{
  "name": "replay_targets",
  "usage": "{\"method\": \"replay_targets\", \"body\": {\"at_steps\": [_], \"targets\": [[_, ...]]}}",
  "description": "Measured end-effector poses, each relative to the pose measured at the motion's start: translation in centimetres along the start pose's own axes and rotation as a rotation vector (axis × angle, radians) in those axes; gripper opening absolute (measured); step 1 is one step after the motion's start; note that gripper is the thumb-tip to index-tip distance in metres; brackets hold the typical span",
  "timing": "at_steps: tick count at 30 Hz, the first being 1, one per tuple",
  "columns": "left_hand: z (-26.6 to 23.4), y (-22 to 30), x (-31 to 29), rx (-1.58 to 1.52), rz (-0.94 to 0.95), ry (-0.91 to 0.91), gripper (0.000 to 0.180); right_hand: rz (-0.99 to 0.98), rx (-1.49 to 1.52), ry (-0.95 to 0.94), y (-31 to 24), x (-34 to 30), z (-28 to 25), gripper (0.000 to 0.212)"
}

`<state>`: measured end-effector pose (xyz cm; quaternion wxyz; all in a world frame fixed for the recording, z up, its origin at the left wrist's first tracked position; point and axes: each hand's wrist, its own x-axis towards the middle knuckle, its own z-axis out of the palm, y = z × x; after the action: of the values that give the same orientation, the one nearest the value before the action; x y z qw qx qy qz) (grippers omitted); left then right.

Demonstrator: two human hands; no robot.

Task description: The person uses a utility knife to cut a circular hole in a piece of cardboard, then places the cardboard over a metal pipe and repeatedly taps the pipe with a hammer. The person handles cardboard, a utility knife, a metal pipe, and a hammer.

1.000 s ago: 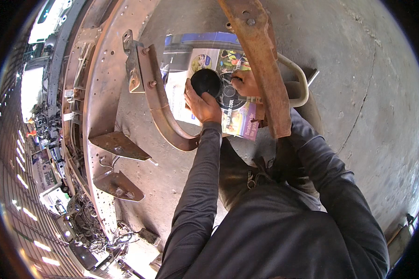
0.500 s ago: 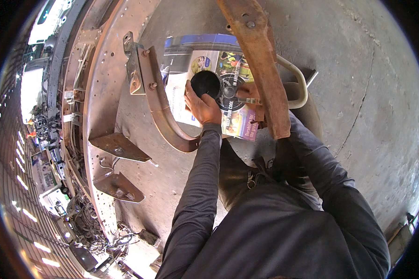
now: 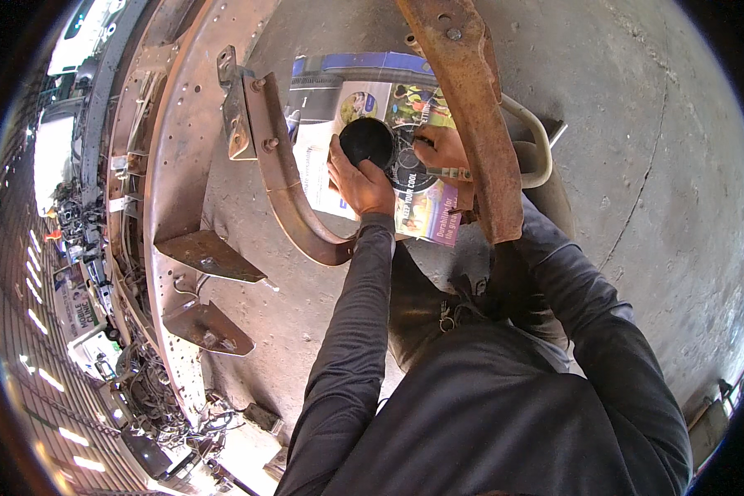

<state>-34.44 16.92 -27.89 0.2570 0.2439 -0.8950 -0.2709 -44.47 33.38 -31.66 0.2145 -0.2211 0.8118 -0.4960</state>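
Note:
My left hand (image 3: 362,187) is wrapped round the side of a black round cup-like piece (image 3: 367,142), with the thumb at its near rim. The piece stands on a printed cardboard sheet (image 3: 316,136) with colourful pictures and a blue far edge. Right of the piece, a dark ring pattern shows on the sheet. Over that pattern my right hand (image 3: 441,149) is closed with its fingers curled in. What it holds, if anything, is too small to make out. A rusty metal bar (image 3: 471,107) hides part of the right wrist and forearm.
A curved rusty bracket (image 3: 293,211) arches left of the sheet. Further left runs a long drilled steel frame rail (image 3: 161,165) with angled plates (image 3: 211,252) sticking out. A pale bent tube (image 3: 537,140) lies right of the rusty bar. Tangled wires (image 3: 153,384) are at lower left.
My right hand has moved up and away from me over the sheet, with its fingers now curled and more in sight. The left hand keeps its hold on the black piece.

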Motion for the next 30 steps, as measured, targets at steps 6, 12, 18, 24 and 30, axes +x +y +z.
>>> {"method": "replay_targets", "body": {"at_steps": [6, 12, 18, 24, 30], "targets": [[0.1, -0.3, 0.0, 0.009, 0.008, 0.006, 0.069, 0.075, -0.043, 0.186, -3.7, -3.2, 0.4, 0.028], [-0.1, -0.6, -0.1, 0.007, 0.002, 0.017, 0.07, 0.11, 0.066, 0.223, -1.5, -2.8, 2.0, 0.026], [0.1, 0.0, 0.0, -0.004, -0.017, -0.01, 0.071, 0.127, 0.004, 0.062, -0.9, -0.8, 0.2, 0.033], [0.0, -0.2, 0.0, 0.018, -0.007, 0.008, 0.07, 0.134, -0.052, 0.143, -3.5, -2.6, 0.4, 0.033], [0.3, 0.2, 0.0, 0.013, 0.021, 0.029, 0.069, 0.219, -0.052, 0.155, 0.6, -4.1, 3.3, 0.031]]}}
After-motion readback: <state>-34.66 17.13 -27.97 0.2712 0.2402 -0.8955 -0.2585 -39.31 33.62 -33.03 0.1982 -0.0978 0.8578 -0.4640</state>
